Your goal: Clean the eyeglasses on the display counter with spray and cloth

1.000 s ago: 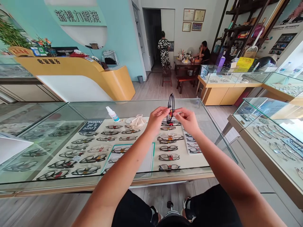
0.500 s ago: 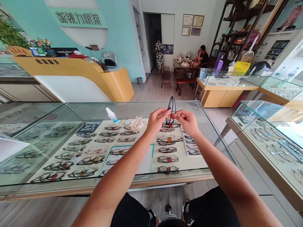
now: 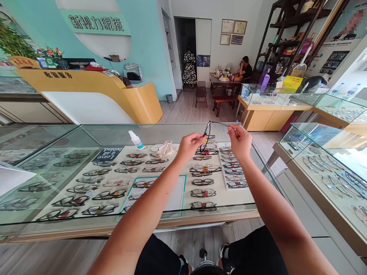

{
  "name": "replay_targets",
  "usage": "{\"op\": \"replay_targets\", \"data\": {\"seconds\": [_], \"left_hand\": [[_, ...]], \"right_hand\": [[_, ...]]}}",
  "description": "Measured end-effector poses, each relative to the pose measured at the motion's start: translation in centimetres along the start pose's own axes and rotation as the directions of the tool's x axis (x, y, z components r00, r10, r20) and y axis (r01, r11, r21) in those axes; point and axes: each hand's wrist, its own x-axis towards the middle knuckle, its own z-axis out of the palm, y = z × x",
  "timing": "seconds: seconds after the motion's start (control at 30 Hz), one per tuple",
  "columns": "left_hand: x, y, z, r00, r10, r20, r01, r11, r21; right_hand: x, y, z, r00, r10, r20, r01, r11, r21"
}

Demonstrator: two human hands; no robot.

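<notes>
A dark pair of eyeglasses [image 3: 205, 142] is held up above the glass counter between my two hands. My left hand [image 3: 191, 145] pinches the frame from the left. My right hand [image 3: 240, 139], farther right, pinches the end of one temple, which is swung out to the right. Below them, inside the case, lie rows of eyeglasses [image 3: 203, 192], several with small red or yellow tags. A white tray [image 3: 222, 151] with more glasses is under my right hand. Left of my left hand are a crumpled beige cloth [image 3: 166, 149] and a white spray bottle [image 3: 136, 140].
The glass display counter [image 3: 160, 218] spans the space before me. Another glass case [image 3: 321, 175] stands at right. A yellow reception desk [image 3: 143, 103] is at back left. One person [image 3: 189, 68] stands by the doorway; another person [image 3: 246, 68] sits at a table.
My right hand has moved right, drawing one temple outward and unfolding it. My left hand stays nearly in place. The person at the back has moved toward the dark doorway.
</notes>
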Motion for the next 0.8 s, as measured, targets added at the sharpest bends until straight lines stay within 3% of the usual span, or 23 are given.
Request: {"op": "replay_targets", "data": {"seconds": [0.2, 0.37, 0.43, 0.67, 0.8], "left_hand": [[-0.4, 0.7, 0.5, 0.998, -0.059, 0.000, 0.059, 0.997, -0.051], [-0.8, 1.1, 1.2, 0.999, -0.046, 0.010, 0.047, 0.997, -0.054], [-1.0, 1.2, 1.5, 0.999, -0.036, 0.023, 0.037, 0.998, -0.047], [-1.3, 1.2, 2.0, 0.999, 0.035, 0.014, -0.034, 0.999, -0.029], [-1.2, 1.1, 1.8, 1.000, 0.011, -0.011, -0.012, 0.998, -0.065]], "right_hand": [[-0.9, -1.0, 0.2, 0.996, -0.089, -0.027, 0.088, 0.995, -0.037], [-2.1, -1.6, 1.3, 0.972, -0.050, 0.227, 0.078, 0.990, -0.116], [-2.3, -1.6, 1.8, 0.961, -0.003, 0.276, 0.041, 0.990, -0.132], [-2.0, -1.3, 2.1, 0.962, 0.048, 0.270, -0.021, 0.995, -0.103], [-1.7, -1.0, 1.9, 0.962, 0.072, 0.265, -0.060, 0.997, -0.054]]}}
